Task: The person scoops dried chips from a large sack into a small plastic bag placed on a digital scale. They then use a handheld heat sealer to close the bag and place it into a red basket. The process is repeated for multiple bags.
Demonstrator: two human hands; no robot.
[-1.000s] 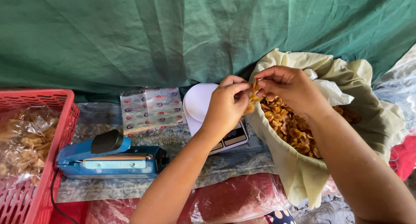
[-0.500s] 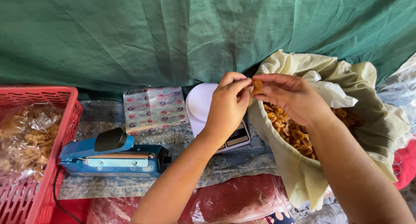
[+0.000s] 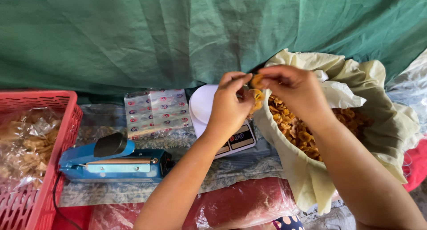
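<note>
A green tarpaulin backdrop (image 3: 133, 34) hangs behind a low cloth-covered work surface (image 3: 240, 172). The left hand (image 3: 229, 106) and the right hand (image 3: 291, 90) meet above a white round-plate digital scale (image 3: 209, 110), each pinching golden fried chips (image 3: 257, 88) at the rim of a cream cloth-lined sack (image 3: 373, 123) full of them. Risk: chips could crumble or drop beside the scale under a loose pinch. A blue heat sealer (image 3: 115, 161), a red plastic basket (image 3: 40, 168) and printed clear bags (image 3: 155, 112) lie left

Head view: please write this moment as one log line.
left hand: pinching chip with right | right hand: holds chip | below: chips sack, scale | left: sealer, red basket
</note>
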